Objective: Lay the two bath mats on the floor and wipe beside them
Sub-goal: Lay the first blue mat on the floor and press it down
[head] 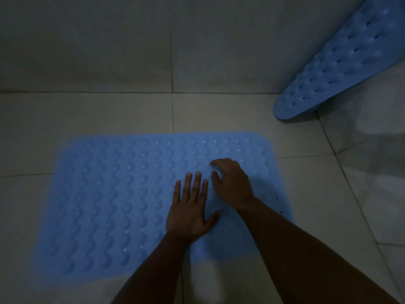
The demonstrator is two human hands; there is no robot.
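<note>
First blue bath mat down flat, my left hand pressing open-palmed, right hand loosely curled, empty; second mat leaning on the wall, wiping undone.

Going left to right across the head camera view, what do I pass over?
Flat blue bath mat on the floor → left hand pressing it → right hand → second blue mat leaning at the far right.

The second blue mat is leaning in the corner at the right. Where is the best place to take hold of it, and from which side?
Probably the rounded lower edge of the leaning mat, approached from the left over the bare floor tiles. That end rests on the floor nearest the right hand, and its thin rim is exposed; the upper part runs out of view.
</note>
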